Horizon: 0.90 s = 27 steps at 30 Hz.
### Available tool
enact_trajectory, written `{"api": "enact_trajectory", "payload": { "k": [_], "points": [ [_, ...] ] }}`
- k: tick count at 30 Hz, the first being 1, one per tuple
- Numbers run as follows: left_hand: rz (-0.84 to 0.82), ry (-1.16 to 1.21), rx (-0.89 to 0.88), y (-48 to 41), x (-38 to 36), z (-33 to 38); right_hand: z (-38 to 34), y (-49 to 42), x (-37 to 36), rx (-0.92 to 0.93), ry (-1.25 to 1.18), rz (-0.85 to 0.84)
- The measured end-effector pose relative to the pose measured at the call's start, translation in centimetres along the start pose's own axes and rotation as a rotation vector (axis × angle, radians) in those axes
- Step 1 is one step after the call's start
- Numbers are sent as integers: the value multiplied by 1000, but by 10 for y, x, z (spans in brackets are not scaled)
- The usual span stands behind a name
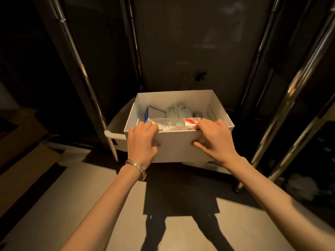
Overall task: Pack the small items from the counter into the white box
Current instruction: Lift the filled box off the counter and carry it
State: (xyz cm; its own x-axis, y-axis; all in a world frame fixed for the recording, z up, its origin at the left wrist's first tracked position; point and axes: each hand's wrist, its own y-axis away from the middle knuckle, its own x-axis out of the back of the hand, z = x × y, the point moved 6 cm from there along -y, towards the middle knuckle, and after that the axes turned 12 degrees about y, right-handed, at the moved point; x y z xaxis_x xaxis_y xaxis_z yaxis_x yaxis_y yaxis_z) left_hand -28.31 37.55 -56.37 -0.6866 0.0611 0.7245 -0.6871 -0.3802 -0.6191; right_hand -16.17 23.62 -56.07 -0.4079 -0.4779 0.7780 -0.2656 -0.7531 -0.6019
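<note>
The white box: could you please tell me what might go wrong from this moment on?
1. The left hand and right hand both grip only the near wall of the white box, so its far end may sag or the card may buckle; whether the white bin beneath supports it is unclear.
2. The clear bottle lies loose inside with other items; a tilt could send them sliding.

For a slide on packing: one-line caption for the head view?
Left hand and right hand grip the near wall of the white box, fingers over its rim, clear bottle and packets inside.
</note>
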Motion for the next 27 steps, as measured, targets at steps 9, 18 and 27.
{"api": "enact_trajectory", "payload": {
  "k": [9, 18, 27],
  "points": [
    [16, 14, -51, -50, -26, -23, 19, -40, -34, -56, 7, -20],
    [-134, -20, 34, -90, -76, -44, 42, -49, -93, -245, -187, -295],
    [-287, 83, 94, -93, -137, -68, 53, -54, -128, -275, 31, -205]
  ]
}}
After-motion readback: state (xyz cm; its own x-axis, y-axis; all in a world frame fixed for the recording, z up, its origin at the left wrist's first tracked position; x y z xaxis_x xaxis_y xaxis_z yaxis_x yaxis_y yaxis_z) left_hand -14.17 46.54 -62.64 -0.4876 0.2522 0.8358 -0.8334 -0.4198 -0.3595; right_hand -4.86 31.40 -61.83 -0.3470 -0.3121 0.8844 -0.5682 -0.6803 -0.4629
